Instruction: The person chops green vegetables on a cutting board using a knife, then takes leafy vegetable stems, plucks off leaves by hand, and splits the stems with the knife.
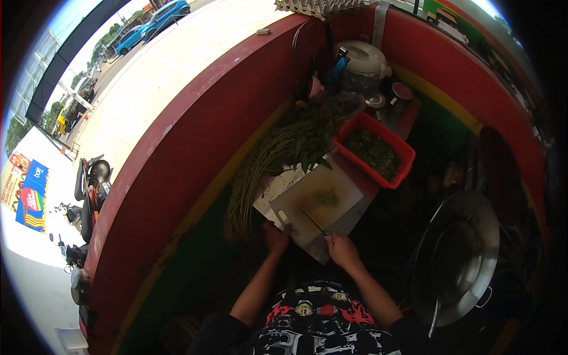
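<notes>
My right hand (342,251) is closed round the handle of a knife (315,221), whose blade lies over a pale cutting board (296,196). Beyond the blade tip sits a small heap of chopped greens (326,197) on the board's stained middle. At the board's near left corner, by its handle slot, my left hand (277,235) grips the edge; part of its fingers is in shadow. Long-stemmed leafy greens (284,139) lie in a pile behind and to the left. A red plastic basin (360,165) holding chopped greens stands right of the board.
A large metal wok (458,260) stands at the right, with a ladle-like handle (435,316) near it. A rice cooker (362,59) is in the back corner. The red low wall (195,118) curves round the left side. Egg trays (322,7) rest on top of it.
</notes>
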### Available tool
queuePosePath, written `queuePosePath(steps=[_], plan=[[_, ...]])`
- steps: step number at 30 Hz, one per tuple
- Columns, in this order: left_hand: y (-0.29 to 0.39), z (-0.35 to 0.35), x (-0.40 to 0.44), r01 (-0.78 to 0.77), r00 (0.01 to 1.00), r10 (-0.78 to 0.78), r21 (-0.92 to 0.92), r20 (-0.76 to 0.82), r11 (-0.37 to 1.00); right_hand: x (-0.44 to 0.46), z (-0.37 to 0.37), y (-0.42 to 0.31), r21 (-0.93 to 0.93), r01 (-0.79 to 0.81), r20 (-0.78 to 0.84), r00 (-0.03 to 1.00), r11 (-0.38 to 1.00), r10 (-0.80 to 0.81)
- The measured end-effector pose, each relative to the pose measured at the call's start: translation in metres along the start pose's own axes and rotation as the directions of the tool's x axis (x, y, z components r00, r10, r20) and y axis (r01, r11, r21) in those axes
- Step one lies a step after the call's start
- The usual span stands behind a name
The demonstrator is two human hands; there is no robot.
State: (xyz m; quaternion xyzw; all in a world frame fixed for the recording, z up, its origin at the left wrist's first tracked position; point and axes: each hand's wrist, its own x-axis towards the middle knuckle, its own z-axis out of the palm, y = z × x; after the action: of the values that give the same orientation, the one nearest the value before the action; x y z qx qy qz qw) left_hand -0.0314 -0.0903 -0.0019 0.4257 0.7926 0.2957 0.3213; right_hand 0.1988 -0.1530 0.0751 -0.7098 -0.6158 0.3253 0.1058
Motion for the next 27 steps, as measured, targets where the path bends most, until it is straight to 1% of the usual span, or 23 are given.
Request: queuePosePath(steps=[2, 3, 4, 5, 6, 7, 8, 9, 10, 11, 12, 13, 14, 15, 17, 18, 20, 21, 23, 26, 27], plan=[[0.001, -0.011, 0.003, 0.055, 0.99, -0.069, 0.112, 0.12, 0.992, 0.005, 0.001, 0.007, -0.002, -0.014, -0.019, 1.0, 1.0, 0.014], [-0.007, -0.009, 0.005, 0.055, 0.99, -0.069, 0.112, 0.12, 0.992, 0.008, 0.0, 0.011, 0.008, -0.038, -0.049, 0.998, 0.999, 0.038], [-0.02, -0.006, 0.007, 0.056, 0.984, -0.072, 0.101, 0.163, 0.993, 0.01, -0.002, 0.014, 0.02, -0.062, -0.082, 0.995, 0.998, 0.063], [-0.032, -0.001, 0.009, 0.055, 0.976, -0.073, 0.092, 0.206, 0.994, 0.01, -0.003, 0.016, 0.023, -0.062, -0.085, 0.994, 0.998, 0.064], [-0.03, -0.004, 0.004, 0.049, 0.976, -0.068, 0.094, 0.207, 0.994, 0.01, -0.005, 0.018, 0.024, -0.059, -0.074, 0.995, 0.998, 0.061], [-0.026, -0.008, -0.002, 0.178, 0.939, -0.159, -0.035, 0.305, 0.983, 0.009, -0.005, 0.019, 0.026, -0.059, -0.063, 0.996, 0.998, 0.061], [-0.022, -0.011, -0.008, 0.314, 0.881, -0.23, -0.147, 0.413, 0.938, 0.006, -0.005, 0.02, 0.031, -0.067, -0.069, 0.995, 0.997, 0.069], [-0.025, -0.009, -0.011, 0.306, 0.879, -0.222, -0.143, 0.421, 0.941, 0.003, -0.005, 0.02, 0.042, -0.071, -0.045, 0.996, 0.997, 0.072], [-0.031, -0.006, -0.013, 0.373, 0.876, -0.196, -0.362, 0.442, 0.854, 0.003, -0.008, 0.019, 0.052, -0.074, -0.025, 0.997, 0.996, 0.075], [-0.038, -0.003, -0.015, 0.428, 0.873, -0.168, -0.554, 0.459, 0.714, 0.002, -0.011, 0.02, 0.054, -0.082, -0.035, 0.996, 0.995, 0.084], [-0.051, -0.001, -0.014, 0.428, 0.869, -0.161, -0.55, 0.467, 0.717, 0.0, -0.015, 0.02, 0.031, -0.053, 0.007, 0.999, 0.998, 0.053], [-0.062, -0.003, -0.012, 0.422, 0.867, -0.071, -0.652, 0.493, 0.63, -0.001, -0.017, 0.02, 0.008, -0.022, 0.052, 0.998, 1.0, 0.022], [-0.072, 0.0, -0.009, 0.421, 0.862, 0.02, -0.738, 0.506, 0.528, -0.003, -0.019, 0.02, 0.01, -0.03, 0.048, 0.998, 0.999, 0.03], [-0.067, -0.004, -0.013, 0.424, 0.859, 0.021, -0.735, 0.511, 0.53, -0.004, -0.02, 0.02, 0.012, -0.015, 0.052, 0.999, 1.0, 0.014], [-0.053, -0.02, -0.028, 0.543, 0.805, 0.112, -0.8, 0.582, 0.258, -0.004, -0.022, 0.017, 0.016, 0.003, 0.06, 0.998, 1.0, -0.004], [-0.051, -0.023, -0.03, 0.543, 0.806, 0.107, -0.799, 0.582, 0.258, -0.005, -0.023, 0.015, 0.002, 0.011, 0.083, 0.996, 1.0, -0.012], [-0.044, -0.026, -0.031, 0.466, 0.864, 0.055, -0.834, 0.501, 0.295, -0.006, -0.026, 0.013, -0.012, 0.021, 0.109, 0.994, 1.0, -0.02], [-0.038, -0.026, -0.033, 0.467, 0.863, 0.052, -0.833, 0.502, 0.296, -0.006, -0.028, 0.011, -0.011, 0.025, 0.104, 0.994, 1.0, -0.023], [-0.023, -0.028, -0.038, 0.318, 0.918, 0.042, -0.796, 0.394, 0.514, -0.01, -0.034, 0.008, -0.011, 0.026, 0.095, 0.995, 1.0, -0.025], [-0.01, -0.036, -0.043, 0.299, 0.922, 0.065, -0.809, 0.381, 0.505, -0.021, -0.048, 0.001, -0.029, 0.017, 0.081, 0.997, 0.999, -0.015], [-0.004, -0.039, -0.046, 0.301, 0.919, 0.071, -0.807, 0.388, 0.508, -0.024, -0.053, 0.0, -0.038, 0.053, 0.069, 0.996, 0.998, -0.05]])
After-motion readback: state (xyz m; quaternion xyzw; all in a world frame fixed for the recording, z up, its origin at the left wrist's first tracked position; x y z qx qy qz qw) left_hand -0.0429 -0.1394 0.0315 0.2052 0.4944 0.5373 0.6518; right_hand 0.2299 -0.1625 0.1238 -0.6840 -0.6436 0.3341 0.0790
